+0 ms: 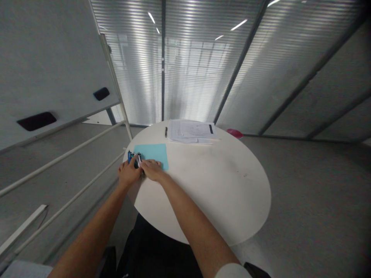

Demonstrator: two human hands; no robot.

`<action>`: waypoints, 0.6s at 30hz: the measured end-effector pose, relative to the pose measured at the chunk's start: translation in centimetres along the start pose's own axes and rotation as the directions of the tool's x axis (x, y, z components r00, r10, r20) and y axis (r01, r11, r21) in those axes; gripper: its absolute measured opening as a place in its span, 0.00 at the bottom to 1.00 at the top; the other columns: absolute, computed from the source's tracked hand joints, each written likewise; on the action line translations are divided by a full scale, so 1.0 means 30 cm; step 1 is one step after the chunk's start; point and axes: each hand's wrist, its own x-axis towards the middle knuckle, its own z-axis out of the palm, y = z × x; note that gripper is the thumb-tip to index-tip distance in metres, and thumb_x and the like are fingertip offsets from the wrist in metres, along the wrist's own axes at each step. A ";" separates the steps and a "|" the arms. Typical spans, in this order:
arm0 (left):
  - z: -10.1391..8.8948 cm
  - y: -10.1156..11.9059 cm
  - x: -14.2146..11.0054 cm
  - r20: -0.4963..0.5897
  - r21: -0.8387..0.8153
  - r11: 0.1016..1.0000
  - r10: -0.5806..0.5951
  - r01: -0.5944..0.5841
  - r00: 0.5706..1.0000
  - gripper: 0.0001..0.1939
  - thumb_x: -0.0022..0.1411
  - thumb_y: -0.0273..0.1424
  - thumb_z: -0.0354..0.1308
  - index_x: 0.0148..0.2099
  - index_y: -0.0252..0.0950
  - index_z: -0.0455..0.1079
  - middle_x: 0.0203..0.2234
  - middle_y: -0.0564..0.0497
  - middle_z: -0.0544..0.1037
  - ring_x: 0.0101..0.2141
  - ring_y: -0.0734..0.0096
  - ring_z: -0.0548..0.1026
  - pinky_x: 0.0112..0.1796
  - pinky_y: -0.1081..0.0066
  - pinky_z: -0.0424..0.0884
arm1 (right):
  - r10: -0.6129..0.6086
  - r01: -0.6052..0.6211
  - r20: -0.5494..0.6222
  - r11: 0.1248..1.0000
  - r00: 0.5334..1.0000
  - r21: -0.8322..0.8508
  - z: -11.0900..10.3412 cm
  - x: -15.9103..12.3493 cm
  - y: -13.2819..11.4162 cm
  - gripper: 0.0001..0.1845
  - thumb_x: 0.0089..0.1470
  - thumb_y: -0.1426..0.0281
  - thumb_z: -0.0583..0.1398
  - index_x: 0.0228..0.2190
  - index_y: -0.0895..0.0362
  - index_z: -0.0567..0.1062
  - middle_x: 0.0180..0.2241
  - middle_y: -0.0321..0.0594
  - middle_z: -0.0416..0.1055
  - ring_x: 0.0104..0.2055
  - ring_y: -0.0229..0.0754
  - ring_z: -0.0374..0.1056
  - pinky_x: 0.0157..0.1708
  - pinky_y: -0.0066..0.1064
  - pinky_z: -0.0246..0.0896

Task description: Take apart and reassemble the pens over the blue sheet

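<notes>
Left hand (129,173) grips one small blue-black object (133,157); right hand (152,170) presses against it, grip unclear; one cyan sheet (155,153) beneath.

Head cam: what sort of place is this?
Probably an office meeting room: a round white table with printed papers on it, a whiteboard on a metal stand, and slatted blinds along a glazed wall.

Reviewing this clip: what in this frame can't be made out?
Head view only:
- Blue-and-black object: partly covered by the left hand and right hand, and too small to identify; whether either hand grips it cannot be told.
- Printed sheets: text too small to read.
- Pink object: partly hidden behind the table's far rim; kind unclear.
- White band on the right arm: cut off by the bottom edge.
</notes>
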 end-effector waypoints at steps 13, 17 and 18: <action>0.013 0.028 0.002 -0.008 0.026 0.999 -0.031 0.032 0.999 0.34 0.60 0.52 0.44 0.67 0.50 0.51 0.65 0.41 0.52 0.59 0.40 0.58 0.54 0.46 0.54 | 0.082 -0.088 -0.055 0.991 0.995 -0.103 -0.045 -0.055 0.018 0.29 0.62 0.50 0.35 0.58 0.39 0.59 0.63 0.34 0.54 0.65 0.49 0.45 0.59 0.53 0.37; 0.020 0.015 0.004 -0.010 -0.013 1.000 0.013 -0.014 1.000 0.36 0.60 0.52 0.46 0.67 0.45 0.53 0.65 0.38 0.49 0.60 0.40 0.57 0.55 0.48 0.54 | 0.064 -0.073 -0.083 0.991 0.994 -0.109 -0.051 -0.069 0.034 0.29 0.62 0.50 0.35 0.59 0.37 0.58 0.63 0.36 0.54 0.65 0.51 0.44 0.59 0.60 0.32; 0.022 0.014 0.005 -0.016 -0.030 0.999 0.023 -0.024 1.000 0.36 0.60 0.51 0.46 0.66 0.43 0.54 0.65 0.38 0.49 0.60 0.41 0.57 0.55 0.48 0.55 | 0.056 -0.067 -0.100 0.991 0.993 -0.112 -0.054 -0.073 0.041 0.29 0.62 0.50 0.35 0.59 0.37 0.57 0.62 0.36 0.55 0.65 0.51 0.44 0.59 0.60 0.31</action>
